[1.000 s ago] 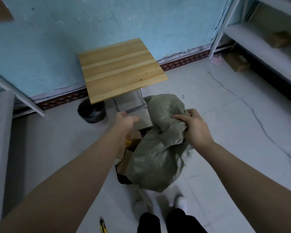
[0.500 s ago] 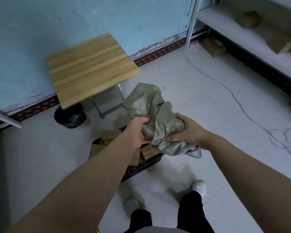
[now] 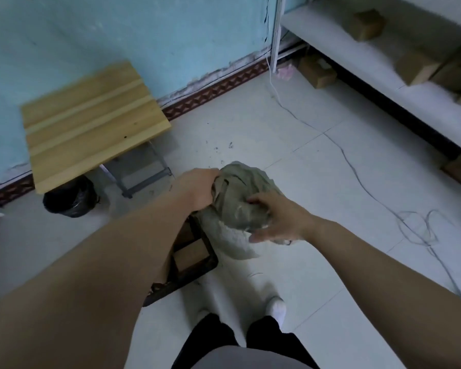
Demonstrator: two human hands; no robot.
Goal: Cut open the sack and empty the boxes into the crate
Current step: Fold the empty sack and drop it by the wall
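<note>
The grey-green woven sack (image 3: 238, 198) is crumpled into a ball in front of me, held above the floor. My left hand (image 3: 197, 189) grips its left side with closed fingers. My right hand (image 3: 277, 219) presses on its right side with the fingers spread. Below the sack stands the dark crate (image 3: 197, 270) on the floor, mostly hidden by my left forearm. One brown cardboard box (image 3: 190, 253) shows inside it.
A small wooden folding table (image 3: 91, 123) stands at the left by the blue wall, with a black bin (image 3: 69, 195) under it. A white shelf (image 3: 383, 75) with cardboard boxes runs along the right. A thin cable (image 3: 357, 177) trails across the white tiled floor.
The sack has been bunched from a loose hanging shape into a tight ball. My view has swung right, and my right hand has shifted onto the sack's near side with its fingers spread.
</note>
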